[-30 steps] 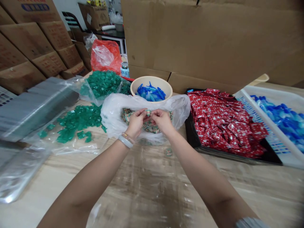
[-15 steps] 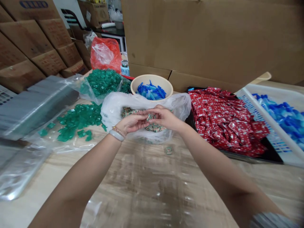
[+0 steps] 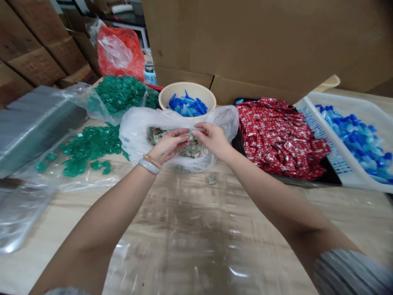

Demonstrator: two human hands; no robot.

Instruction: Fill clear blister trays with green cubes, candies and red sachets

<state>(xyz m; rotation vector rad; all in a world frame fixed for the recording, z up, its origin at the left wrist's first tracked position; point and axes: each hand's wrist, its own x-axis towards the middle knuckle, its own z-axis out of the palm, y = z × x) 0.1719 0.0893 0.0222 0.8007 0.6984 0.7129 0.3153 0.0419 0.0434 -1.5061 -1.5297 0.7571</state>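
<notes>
Both hands are over an open white plastic bag that holds many small striped packets, green, cream and orange-red. My left hand, with a pale bangle and a thin bracelet at the wrist, has its fingers closed at the tips. Opposite it, my right hand pinches with thumb and fingers. Between the two sets of fingertips shows one small striped packet, partly covered by the fingers. A single loose striped packet lies on the table just in front of the bag.
Green wrapped pieces lie at left, beside stacked clear plastic sleeves. Behind the bag stands a cream bowl of blue pieces. To the right are red printed packets in a black tray and a white basket with blue pieces.
My hands have drawn slightly apart, from cupped together around a striped packet to fingertips facing each other. The whole view has shifted, so the things sit higher in the picture.
</notes>
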